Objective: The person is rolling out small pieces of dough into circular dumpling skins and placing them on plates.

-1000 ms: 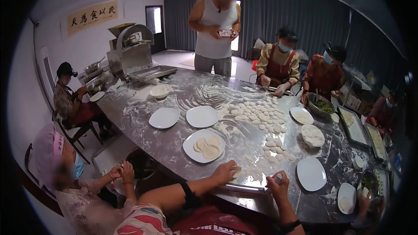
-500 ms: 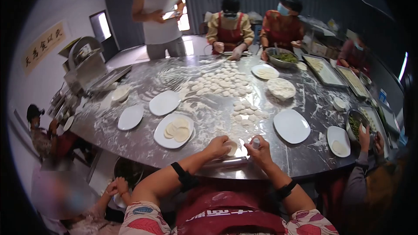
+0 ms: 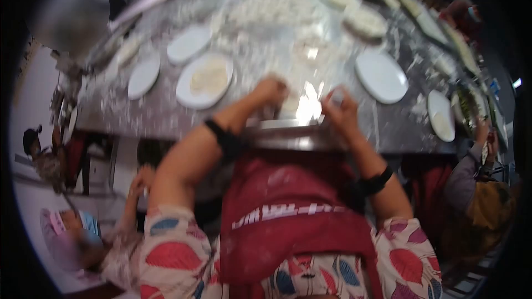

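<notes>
Motion smears the view. My left hand [image 3: 270,91] is closed at the near edge of the steel table, its fingers at the rim of a pale round dough wrapper [image 3: 291,103]. Across from it, my right hand [image 3: 341,108] is closed round a rolling pin [image 3: 337,98], of which only the light end shows; the rest is hidden by the hand or lost in glare. To the left of my left hand is a white plate [image 3: 184,89] bearing several dough wrappers [image 3: 208,80]. Another white plate [image 3: 381,76] lies to the right of my right hand.
Two white plates [image 3: 189,45] [image 3: 144,77] lie farther left. Small dough pieces [image 3: 271,8] spread over the floured table [image 3: 122,116]. A bowl of flour [image 3: 366,22] stands at the back right. Co-workers are at both sides; one person's hands [image 3: 145,180] are at lower left.
My view has tilted downward, so the table and plates appear higher and more of my apron shows. Both hands stay close together at the table's near edge, now blurred.
</notes>
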Demonstrator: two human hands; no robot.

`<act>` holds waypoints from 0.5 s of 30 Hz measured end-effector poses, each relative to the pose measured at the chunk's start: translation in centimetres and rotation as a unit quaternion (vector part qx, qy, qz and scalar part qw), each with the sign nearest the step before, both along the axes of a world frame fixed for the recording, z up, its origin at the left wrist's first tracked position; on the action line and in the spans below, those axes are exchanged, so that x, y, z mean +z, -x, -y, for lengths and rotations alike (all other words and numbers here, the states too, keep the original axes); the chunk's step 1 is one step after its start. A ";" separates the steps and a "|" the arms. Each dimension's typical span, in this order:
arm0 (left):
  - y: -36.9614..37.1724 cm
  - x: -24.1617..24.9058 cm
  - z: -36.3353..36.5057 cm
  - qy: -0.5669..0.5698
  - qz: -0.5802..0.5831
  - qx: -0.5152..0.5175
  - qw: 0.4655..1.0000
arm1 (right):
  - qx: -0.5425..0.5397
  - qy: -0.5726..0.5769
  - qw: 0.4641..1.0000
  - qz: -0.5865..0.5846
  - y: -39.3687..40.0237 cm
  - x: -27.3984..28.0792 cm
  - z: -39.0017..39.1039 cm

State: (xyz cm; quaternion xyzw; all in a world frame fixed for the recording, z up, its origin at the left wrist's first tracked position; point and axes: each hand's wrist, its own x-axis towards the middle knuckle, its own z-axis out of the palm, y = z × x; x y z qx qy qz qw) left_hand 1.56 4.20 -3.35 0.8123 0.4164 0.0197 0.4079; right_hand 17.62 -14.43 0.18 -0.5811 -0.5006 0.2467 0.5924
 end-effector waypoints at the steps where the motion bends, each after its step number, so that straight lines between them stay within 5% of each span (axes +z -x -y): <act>1: 0.3 0.8 0.6 -0.010 0.060 -0.001 0.998 | -0.012 -0.009 1.000 -0.004 0.6 1.0 0.2; 15: 1.0 3.6 3.6 -0.039 0.053 0.003 0.998 | -0.015 0.001 1.000 0.001 -0.1 0.9 -4.3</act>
